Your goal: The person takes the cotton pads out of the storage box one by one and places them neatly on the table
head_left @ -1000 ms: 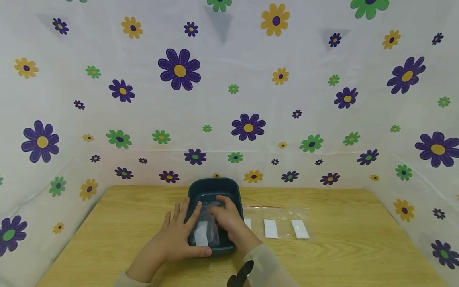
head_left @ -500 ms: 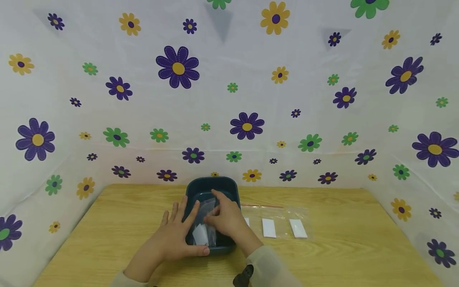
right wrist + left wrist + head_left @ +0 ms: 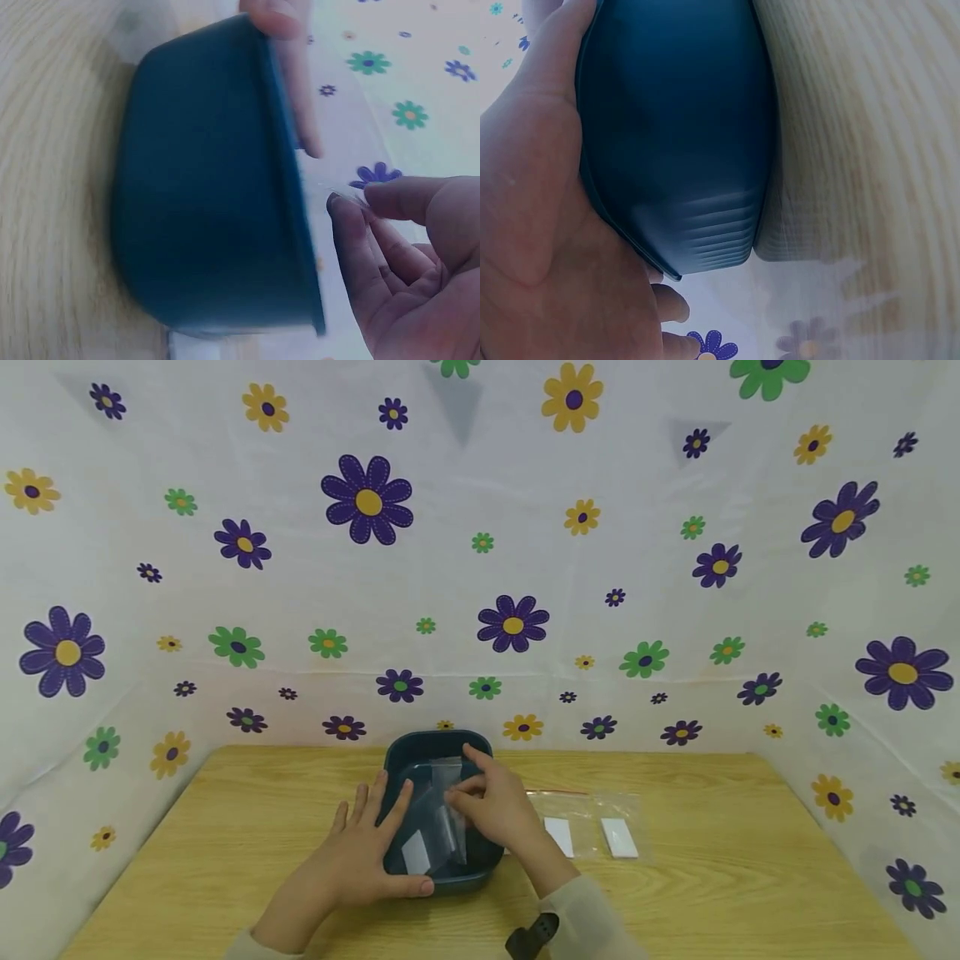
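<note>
A dark teal plastic bin (image 3: 461,883) stands on the table with several clear plastic bags inside. One bag in it shows a white card (image 3: 416,853). My left hand (image 3: 360,864) lies spread over the bin's left side, thumb along the front rim; in the left wrist view the palm is against the rim. Between thumb and forefinger, my right hand (image 3: 498,806) pinches a clear zip bag (image 3: 448,770) above the bin's inside. The right wrist view shows this pinch (image 3: 364,201) just beyond the rim, the bag's edge thin and see-through.
To the right of the bin lie clear bags with white cards (image 3: 618,838) in them, one with a red strip along its top edge. The wooden table (image 3: 720,860) meets a white flower-print cloth (image 3: 675,635) behind it. A dark strap hangs at the right wrist.
My right hand has gone from reaching into the bin to pinching a bag, and has shifted right and drawn it away from the others. The left hand keeps its place on the bin.
</note>
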### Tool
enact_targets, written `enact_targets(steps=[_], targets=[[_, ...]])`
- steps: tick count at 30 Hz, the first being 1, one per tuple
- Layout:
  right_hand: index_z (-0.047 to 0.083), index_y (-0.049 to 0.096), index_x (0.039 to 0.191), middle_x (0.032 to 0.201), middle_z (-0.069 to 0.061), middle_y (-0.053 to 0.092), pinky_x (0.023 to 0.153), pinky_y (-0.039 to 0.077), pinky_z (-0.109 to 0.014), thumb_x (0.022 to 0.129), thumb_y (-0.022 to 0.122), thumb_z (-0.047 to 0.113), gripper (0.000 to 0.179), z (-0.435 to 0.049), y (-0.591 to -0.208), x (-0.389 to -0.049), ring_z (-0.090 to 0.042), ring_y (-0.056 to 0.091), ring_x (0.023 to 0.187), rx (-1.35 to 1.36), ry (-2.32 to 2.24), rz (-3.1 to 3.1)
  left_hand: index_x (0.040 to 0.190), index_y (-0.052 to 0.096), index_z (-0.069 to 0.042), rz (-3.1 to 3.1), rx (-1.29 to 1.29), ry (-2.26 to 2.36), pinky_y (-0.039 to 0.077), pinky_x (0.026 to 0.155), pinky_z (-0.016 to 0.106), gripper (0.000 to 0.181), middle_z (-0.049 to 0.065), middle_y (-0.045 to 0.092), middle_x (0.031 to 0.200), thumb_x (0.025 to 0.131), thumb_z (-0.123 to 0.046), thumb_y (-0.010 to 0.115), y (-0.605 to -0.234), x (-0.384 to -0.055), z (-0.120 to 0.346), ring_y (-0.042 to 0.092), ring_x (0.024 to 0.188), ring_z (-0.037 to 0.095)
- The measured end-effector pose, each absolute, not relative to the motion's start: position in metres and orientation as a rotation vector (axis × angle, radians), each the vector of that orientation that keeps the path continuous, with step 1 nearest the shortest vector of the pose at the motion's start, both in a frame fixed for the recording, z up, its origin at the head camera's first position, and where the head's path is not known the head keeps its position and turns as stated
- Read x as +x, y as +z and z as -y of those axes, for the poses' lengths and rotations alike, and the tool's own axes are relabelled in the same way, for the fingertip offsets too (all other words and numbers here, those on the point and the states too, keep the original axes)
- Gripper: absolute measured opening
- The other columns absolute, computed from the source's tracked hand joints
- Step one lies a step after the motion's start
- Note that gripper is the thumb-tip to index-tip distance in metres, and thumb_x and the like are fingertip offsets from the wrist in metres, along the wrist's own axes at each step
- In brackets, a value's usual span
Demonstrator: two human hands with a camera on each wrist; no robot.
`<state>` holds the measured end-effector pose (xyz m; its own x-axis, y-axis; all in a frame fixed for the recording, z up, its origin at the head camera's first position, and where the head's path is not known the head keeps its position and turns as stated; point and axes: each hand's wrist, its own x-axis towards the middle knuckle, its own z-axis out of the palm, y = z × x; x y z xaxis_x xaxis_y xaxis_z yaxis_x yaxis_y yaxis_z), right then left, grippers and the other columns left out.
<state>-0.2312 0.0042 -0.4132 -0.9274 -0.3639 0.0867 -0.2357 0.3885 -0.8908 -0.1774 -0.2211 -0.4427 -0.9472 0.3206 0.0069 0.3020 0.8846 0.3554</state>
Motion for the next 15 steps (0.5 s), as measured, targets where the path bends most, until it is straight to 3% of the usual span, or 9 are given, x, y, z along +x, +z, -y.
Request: enact_targets(steps=[7,15], targets=[[0.008,0.066,0.127,0.099,-0.007,0.075,0.065,0.056,-0.026,0.096,0.067,0.015,0.032,-0.027,-0.413,-0.229,-0.012,0.064,0.073,-0.439,-1.869,-2.305,0.162,0.011,-0.021,-2.989,0.475,0.57,0.007,0.112,0.075,0.123,0.022,-0.007,0.166,0.07,-0.083,0.064,-0.442,-0.177,0.22,0.001,0.148,0.055],[0.001,0.066,0.12,0.103,-0.009,0.073,0.076,0.06,-0.031,0.097,0.064,0.012,0.026,-0.053,-0.415,-0.223,-0.016,0.067,0.086,-0.233,-2.099,-2.034,0.162,0.011,-0.023,-3.0,0.455,0.558,0.006,0.113,0.074,0.124,0.021,-0.007,0.166,0.068,-0.087,0.061,-0.445,-0.178,0.221,-0.001,0.148,0.055]])
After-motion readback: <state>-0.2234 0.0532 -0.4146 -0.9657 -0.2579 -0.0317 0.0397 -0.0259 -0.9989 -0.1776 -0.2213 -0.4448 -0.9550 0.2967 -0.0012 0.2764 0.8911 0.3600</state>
